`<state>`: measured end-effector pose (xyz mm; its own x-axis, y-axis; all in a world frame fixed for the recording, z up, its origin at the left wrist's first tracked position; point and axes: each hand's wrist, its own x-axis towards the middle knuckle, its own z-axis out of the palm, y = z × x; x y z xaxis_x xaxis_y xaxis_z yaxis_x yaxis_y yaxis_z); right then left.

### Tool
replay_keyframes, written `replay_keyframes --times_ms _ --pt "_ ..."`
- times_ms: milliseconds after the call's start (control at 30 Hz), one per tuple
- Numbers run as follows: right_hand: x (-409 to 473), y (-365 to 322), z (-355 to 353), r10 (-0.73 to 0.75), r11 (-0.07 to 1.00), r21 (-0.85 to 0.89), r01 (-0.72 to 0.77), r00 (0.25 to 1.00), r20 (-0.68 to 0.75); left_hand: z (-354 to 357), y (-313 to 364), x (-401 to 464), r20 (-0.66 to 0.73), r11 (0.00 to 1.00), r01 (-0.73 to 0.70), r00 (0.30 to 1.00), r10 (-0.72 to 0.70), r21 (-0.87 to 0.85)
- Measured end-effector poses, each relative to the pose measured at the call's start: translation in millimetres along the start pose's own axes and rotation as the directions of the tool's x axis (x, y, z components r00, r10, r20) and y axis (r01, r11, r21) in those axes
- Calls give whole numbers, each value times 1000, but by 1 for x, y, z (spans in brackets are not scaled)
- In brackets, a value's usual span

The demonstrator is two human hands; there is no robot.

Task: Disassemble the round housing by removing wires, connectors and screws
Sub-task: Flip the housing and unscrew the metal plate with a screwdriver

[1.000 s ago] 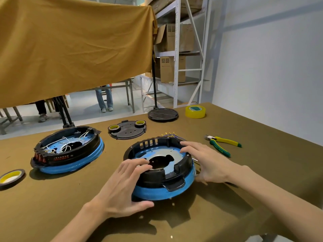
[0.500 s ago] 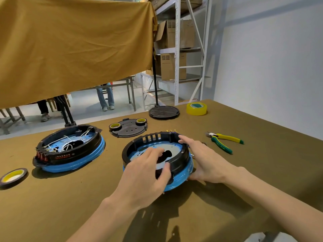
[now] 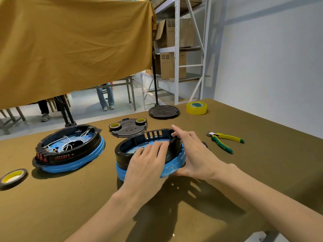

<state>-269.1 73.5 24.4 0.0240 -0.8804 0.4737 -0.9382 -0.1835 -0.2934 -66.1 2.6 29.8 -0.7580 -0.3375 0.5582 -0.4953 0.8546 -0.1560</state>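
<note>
Black-and-yellow tape roll (image 3: 12, 177) is lying far left on the olive table (image 3: 262, 163). Two black round housings with blue base rings: a wired second housing (image 3: 70, 151) showing unreadable red lettering, and the round housing (image 3: 129, 151), tilted at table centre. Left hand (image 3: 146, 165) is gripping its near rim; right hand (image 3: 194, 154) is holding its right side. Yellow-green pliers (image 3: 223, 141) are lying right, their handle lettering illegible.

Print on the pliers (image 3: 224, 141) and second housing (image 3: 69, 151) is illegible.
</note>
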Motion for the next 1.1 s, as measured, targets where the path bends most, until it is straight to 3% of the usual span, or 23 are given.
replay_keyframes --times_ms 133,233,300,367,433,500,600,700,833,1000,1100 --pt "8 16 -8 46 998 -42 -49 997 -57 -4 -12 -2 -115 988 -12 993 -6 -157" --pt "19 22 -7 188 981 -25 -194 970 -153 -18 -22 5 -202 967 9 977 -62 -256" --pt "27 24 -7 266 962 125 -244 942 -207 -33 -31 13 -272 945 39 953 -133 -325" --pt "32 28 -7 323 905 352 -238 923 -206 -47 -38 17 -290 849 154 896 -336 -506" --pt "30 31 -8 395 794 549 -261 908 -140 -51 -44 19 -127 562 279 808 -576 -779" --pt "27 34 -7 456 719 635 -283 881 -124 -47 -52 19 97 281 373 735 -671 -884" --pt "23 40 -3 560 661 653 -370 822 -101 -28 -60 16 360 71 523 672 -647 -849" --pt "20 44 -4 663 615 582 -532 749 -16 -1 -66 9 652 -85 726 552 -520 -683" --pt "16 50 -1 716 591 490 -640 696 45 34 -76 -5 820 -106 848 460 -340 -520" --pt "4 55 -1 722 620 429 -657 692 17 54 -87 -12 803 -51 864 442 -398 -501" --pt "-21 64 -10 718 690 172 -703 695 -41 57 -93 -17 776 -36 853 456 -436 -521"
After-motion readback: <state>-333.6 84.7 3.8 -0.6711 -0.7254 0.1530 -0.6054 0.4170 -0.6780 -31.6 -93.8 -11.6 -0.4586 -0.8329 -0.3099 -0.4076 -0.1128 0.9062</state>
